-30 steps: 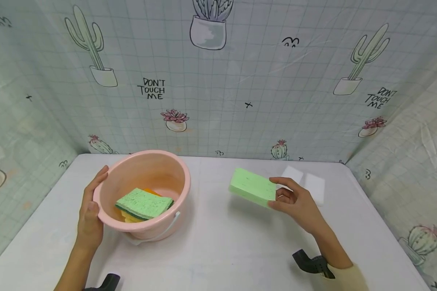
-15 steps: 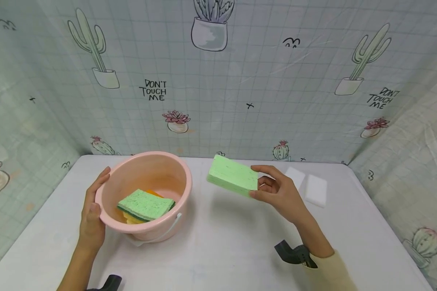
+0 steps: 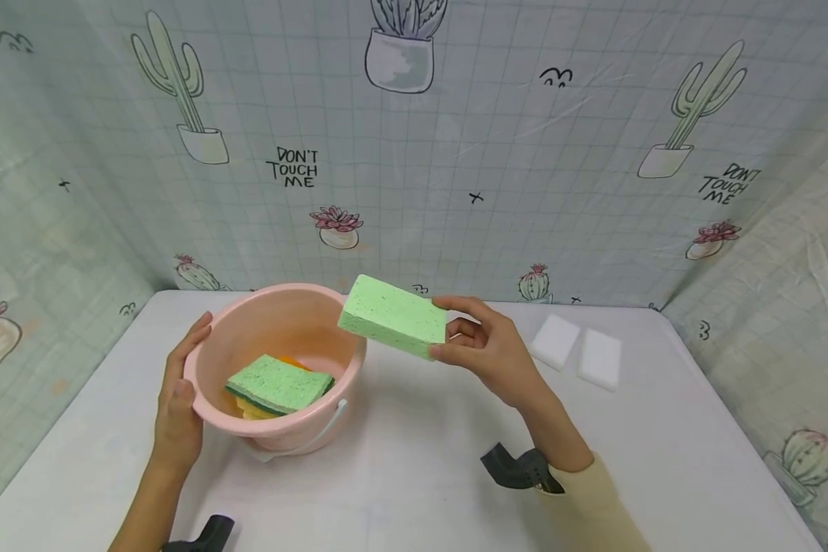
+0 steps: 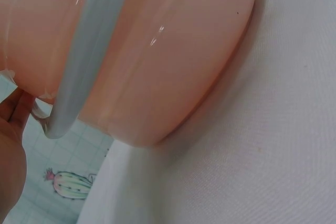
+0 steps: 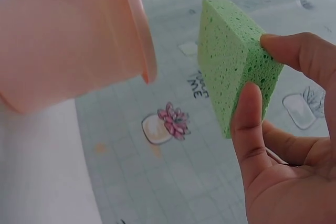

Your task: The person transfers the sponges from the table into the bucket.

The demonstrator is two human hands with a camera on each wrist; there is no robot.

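My right hand (image 3: 486, 349) pinches one end of a light green sponge (image 3: 395, 313) between thumb and fingers. The sponge is raised off the table, overlapping the right rim of a pink bucket (image 3: 214, 414) in the head view; the right wrist view shows a gap between them. My left hand (image 3: 179, 406) holds the bucket's left side, fingers and thumb bent around the rim. Inside the bucket lies a green sponge with a dark green underside (image 3: 279, 385), on top of yellow and orange pieces that are mostly hidden.
Two white rectangular sponges (image 3: 599, 359) lie flat on the white table (image 3: 414, 475) at the right. The bucket's pale handle (image 3: 317, 438) hangs down its front. A cactus-print cloth (image 3: 414, 153) surrounds the table's back and sides.
My right hand has carried the green sponge leftward and slightly up, from above the table's right half to the bucket's rim. The left hand stays on the bucket.
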